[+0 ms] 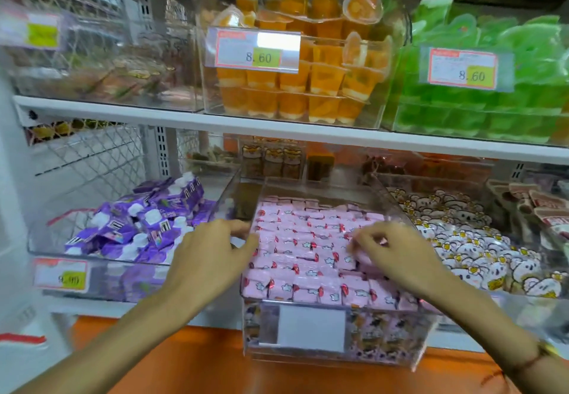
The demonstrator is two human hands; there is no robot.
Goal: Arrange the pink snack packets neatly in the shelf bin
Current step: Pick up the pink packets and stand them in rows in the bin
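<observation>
Most pink packets [311, 252] already lie in tidy rows in the clear bin [326, 332] at the shelf's front edge. Your left hand [212, 255] grips its left wall; your right hand [397, 255] pinches a packet near the right wall, where stragglers remain.

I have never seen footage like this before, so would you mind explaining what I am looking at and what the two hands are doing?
There is no machine here: a person wears a camera on the head, so this single picture looks forward and down at their own arms in front of a shop shelf. In the middle stands a clear bin filled with rows of pink packets. The left hand rests at the bin's left wall, fingers curled over its edge. The right hand reaches into the bin and seems to pinch one pink packet, though blur hides the grip. Beside it lie purple pouches on the left and white flower-printed packets on the right. Above are orange jelly cups and green ones.
</observation>
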